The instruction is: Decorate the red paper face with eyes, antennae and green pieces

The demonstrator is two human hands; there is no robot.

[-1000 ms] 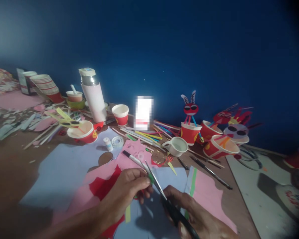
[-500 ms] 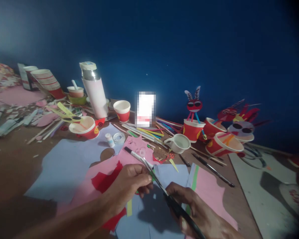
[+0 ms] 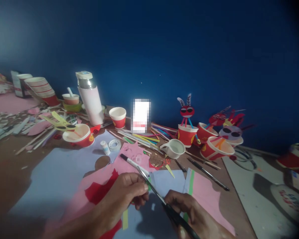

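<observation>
- Left hand [image 3: 122, 194]: clenched, fingers curled over a scrap of green paper [image 3: 149, 184]; the scrap looks pinched, though the fingers hide most of it.
- Right hand [image 3: 186, 209]: grasping black-handled scissors [image 3: 155, 191] low over the paper, blades angled up and left, tips at the left fingers.
- White marker [image 3: 132, 163]: black-tipped, its far end just beside the left fingers; whether it is held, cannot tell.
- Sheets under both hands: pale blue paper [image 3: 49, 179], red paper [image 3: 99, 192], pink paper [image 3: 206, 199], on a wooden tabletop [image 3: 7, 166].
- Just beyond the hands: roll of clear tape [image 3: 114, 145], small glue bottle [image 3: 105, 147], bundle of coloured sticks [image 3: 139, 137], white mug [image 3: 174, 148].
- Along the blue wall [image 3: 149, 43]: pale pink vacuum flask [image 3: 91, 103], red paper cup [image 3: 118, 121], stack of paper cups [image 3: 41, 86], paper-cup figure with sunglasses and rabbit ears [image 3: 188, 134].
</observation>
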